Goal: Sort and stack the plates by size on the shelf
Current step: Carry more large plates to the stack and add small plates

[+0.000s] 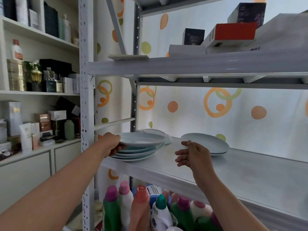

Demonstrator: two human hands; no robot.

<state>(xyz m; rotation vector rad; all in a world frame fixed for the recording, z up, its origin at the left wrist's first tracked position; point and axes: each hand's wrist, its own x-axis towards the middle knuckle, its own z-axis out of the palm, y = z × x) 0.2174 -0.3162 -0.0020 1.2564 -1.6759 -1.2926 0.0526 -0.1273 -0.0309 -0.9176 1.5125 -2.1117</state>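
1. Left of centre in the frame, the left hand (pixel 111 145) grips the near rim of the top plate (pixel 141 138), thumb above and fingers curled beneath.
2. That plate sits slightly lifted on a stack of pale blue plates (pixel 138 154) at the left end of the middle shelf (pixel 216 170).
3. Smaller white plates (pixel 155 131) lie just behind the stack.
4. Right of centre, the right hand (pixel 193 155) holds nothing; its fingers are loosely bent, with the uppermost fingertip at the rim of two stacked white plates (pixel 210 142). I cannot tell whether it touches them.
5. Those two plates rest on the same shelf, well apart from the stack.
6. Below the shelf stand detergent bottles (pixel 160 210) with coloured caps.
7. On the upper shelf lie several boxes (pixel 235 31).
8. At the far left a cabinet (pixel 41 94) carries cartons and bottles.
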